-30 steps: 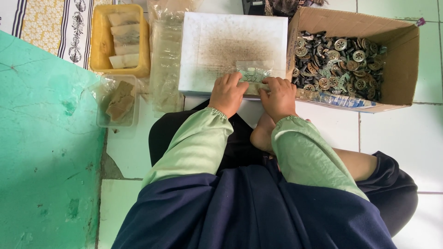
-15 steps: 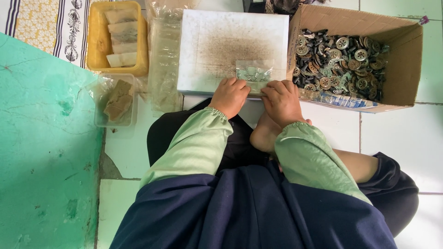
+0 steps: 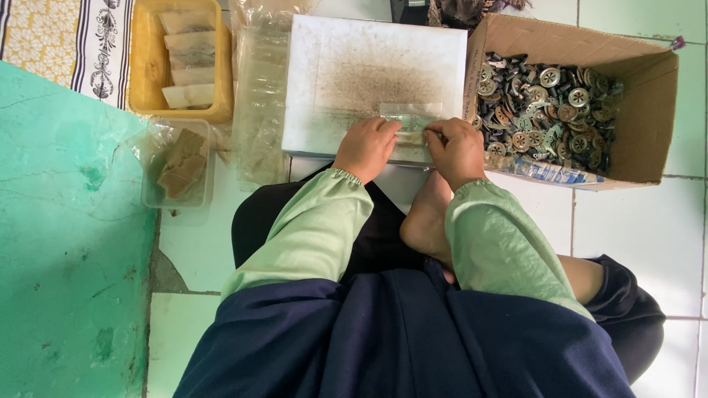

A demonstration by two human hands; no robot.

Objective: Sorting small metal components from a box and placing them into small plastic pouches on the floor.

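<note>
A small clear plastic bag (image 3: 410, 118) with greenish contents lies on the near edge of a white board (image 3: 369, 74). My left hand (image 3: 366, 147) and my right hand (image 3: 456, 149) both pinch the bag's near edge, fingers closed on it. Both arms wear light green sleeves. My bare foot (image 3: 426, 221) shows just below the hands. The part of the bag under my fingers is hidden.
A cardboard box (image 3: 649, 103) of several round metal parts (image 3: 546, 103) stands to the right. A stack of clear bags (image 3: 258, 103) lies left of the board. A yellow tray (image 3: 151, 66) of filled packets and a clear tub (image 3: 177, 166) sit at left, beside a green wall (image 3: 66, 243).
Both hands stay on the small bag at the board's near edge; they have shifted slightly and closed in on the bag's edge.
</note>
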